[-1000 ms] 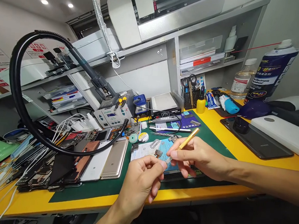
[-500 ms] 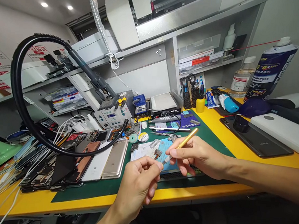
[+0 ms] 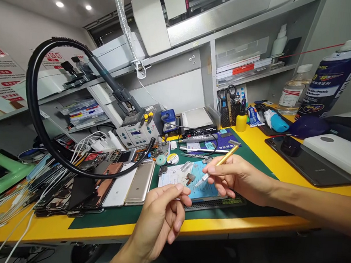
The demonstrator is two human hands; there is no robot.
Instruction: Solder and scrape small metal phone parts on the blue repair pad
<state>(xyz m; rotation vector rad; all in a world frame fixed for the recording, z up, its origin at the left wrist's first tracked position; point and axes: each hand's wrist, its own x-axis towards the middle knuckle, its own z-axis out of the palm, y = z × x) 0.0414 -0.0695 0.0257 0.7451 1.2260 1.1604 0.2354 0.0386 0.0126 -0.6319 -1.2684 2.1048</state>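
Note:
My right hand point(image 3: 233, 174) grips a craft knife point(image 3: 224, 157) by its gold handle, pen-fashion. The pale tip points down and left over a blue-and-white sheet point(image 3: 207, 186). My left hand point(image 3: 164, 215) is just left of the tip, palm partly turned up and fingers apart, with nothing visible in them. Between the hands, a small brown flex cable point(image 3: 189, 179) with a metal connector appears on the sheet, next to a silvery strip point(image 3: 186, 167). A small dark part point(image 3: 162, 170) sits at the sheet's left corner.
Phones point(image 3: 140, 182) and a heap of phone parts point(image 3: 67, 192) cover the left side. A black hose point(image 3: 33, 108) arcs above them from the hot-air station point(image 3: 139, 132). At the right are a black phone point(image 3: 306, 162), a spray can point(image 3: 331, 85) and a yellow bottle point(image 3: 241, 121).
The knife tip has drawn away from my left fingertips, and those fingers have parted from their pinch. My right hand has shifted slightly right. The whole view has swung a little left.

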